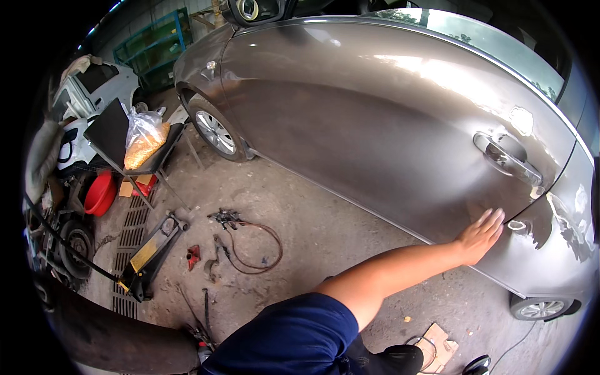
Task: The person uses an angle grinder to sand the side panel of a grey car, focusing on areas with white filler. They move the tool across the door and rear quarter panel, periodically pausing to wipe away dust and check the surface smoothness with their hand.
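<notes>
My left hand is held flat, its back towards me and its fingers slightly apart, at the grey-brown front door of a car. The fingertips are beside the gap to the rear door; whether the palm touches the metal cannot be told. Above the hand is the door handle, with a bare pale patch above it. More patches with ragged edges mark the rear door. The bare forearm comes out of a navy sleeve. My right hand is out of view.
A yellow and black floor jack, a red metal part and a looped hose lie on the concrete. A chair bears a plastic bag of orange-yellow pieces, near a red basin. Cardboard lies at lower right.
</notes>
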Demonstrator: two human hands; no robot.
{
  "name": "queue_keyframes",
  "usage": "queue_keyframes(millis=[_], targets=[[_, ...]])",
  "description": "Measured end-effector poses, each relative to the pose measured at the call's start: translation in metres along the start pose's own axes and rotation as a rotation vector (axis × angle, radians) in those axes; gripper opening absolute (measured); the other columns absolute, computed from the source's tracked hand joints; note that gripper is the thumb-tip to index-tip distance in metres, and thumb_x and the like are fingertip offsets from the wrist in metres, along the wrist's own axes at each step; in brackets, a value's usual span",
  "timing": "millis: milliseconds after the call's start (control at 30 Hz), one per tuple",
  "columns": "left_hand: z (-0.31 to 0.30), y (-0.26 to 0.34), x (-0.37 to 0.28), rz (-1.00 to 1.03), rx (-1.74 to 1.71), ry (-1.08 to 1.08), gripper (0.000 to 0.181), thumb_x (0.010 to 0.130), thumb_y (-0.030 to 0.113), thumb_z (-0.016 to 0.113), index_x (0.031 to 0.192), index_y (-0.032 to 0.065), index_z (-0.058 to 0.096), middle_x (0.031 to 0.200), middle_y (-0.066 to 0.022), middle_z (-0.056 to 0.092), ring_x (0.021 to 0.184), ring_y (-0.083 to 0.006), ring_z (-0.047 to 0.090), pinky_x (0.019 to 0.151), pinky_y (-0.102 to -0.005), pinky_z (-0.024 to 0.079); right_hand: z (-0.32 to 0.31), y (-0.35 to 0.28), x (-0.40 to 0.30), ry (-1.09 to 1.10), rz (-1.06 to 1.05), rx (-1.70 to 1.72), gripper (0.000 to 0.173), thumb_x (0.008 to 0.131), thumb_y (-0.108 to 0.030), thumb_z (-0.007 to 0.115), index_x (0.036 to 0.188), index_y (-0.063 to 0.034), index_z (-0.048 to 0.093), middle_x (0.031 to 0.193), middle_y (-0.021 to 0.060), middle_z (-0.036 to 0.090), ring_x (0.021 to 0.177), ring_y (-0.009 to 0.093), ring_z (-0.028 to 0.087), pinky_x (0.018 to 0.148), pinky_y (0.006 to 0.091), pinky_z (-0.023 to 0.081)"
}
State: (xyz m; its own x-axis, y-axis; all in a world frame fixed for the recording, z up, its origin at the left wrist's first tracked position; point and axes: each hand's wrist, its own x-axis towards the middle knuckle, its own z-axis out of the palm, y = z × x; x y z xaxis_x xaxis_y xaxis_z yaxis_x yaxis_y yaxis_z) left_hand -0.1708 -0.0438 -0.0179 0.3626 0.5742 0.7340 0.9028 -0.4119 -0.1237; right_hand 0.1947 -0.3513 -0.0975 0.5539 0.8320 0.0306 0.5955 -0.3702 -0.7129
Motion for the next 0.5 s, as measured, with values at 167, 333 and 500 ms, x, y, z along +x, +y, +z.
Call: queue_keyframes(millis=[167,333,500], targets=[[0.001,0.009,-0.124,-0.324,-0.547,-0.473,0.054,0.088,0.007,0.056,0.141,-0.0032,0.044,0.145,-0.0294,0.036,0.137,-0.0419,0.035,0.112,-0.0482,0.036,0.009,-0.013,-0.009,-0.062,-0.048,0.288,0.021,0.087,-0.022,0.058,0.087,-0.0013,0.058,0.076,0.0083,0.059,0.068,0.021,0.054,0.06,0.0389,0.047],[0.049,0.076,-0.255,-0.998,-0.894,-0.546,0.028,0.088,0.008,0.056,0.116,0.0045,0.058,0.111,-0.0242,0.064,0.106,-0.0415,0.061,0.089,-0.0488,0.049,0.018,0.067,0.047,-0.213,0.038,0.362,0.037,0.092,-0.026,0.056,0.115,0.0032,0.052,0.098,0.0127,0.058,0.086,0.023,0.054,0.078,0.0395,0.047],[0.05,0.128,-0.32,-1.068,-1.154,-0.584,0.016,0.089,0.018,0.062,0.095,0.0033,0.066,0.09,-0.0212,0.07,0.086,-0.0365,0.068,0.076,-0.0468,0.052,0.019,0.057,0.057,-0.178,0.118,0.462,0.032,0.088,-0.017,0.063,0.115,-0.0009,0.055,0.091,0.0044,0.058,0.076,0.015,0.052,0.069,0.0302,0.044]])
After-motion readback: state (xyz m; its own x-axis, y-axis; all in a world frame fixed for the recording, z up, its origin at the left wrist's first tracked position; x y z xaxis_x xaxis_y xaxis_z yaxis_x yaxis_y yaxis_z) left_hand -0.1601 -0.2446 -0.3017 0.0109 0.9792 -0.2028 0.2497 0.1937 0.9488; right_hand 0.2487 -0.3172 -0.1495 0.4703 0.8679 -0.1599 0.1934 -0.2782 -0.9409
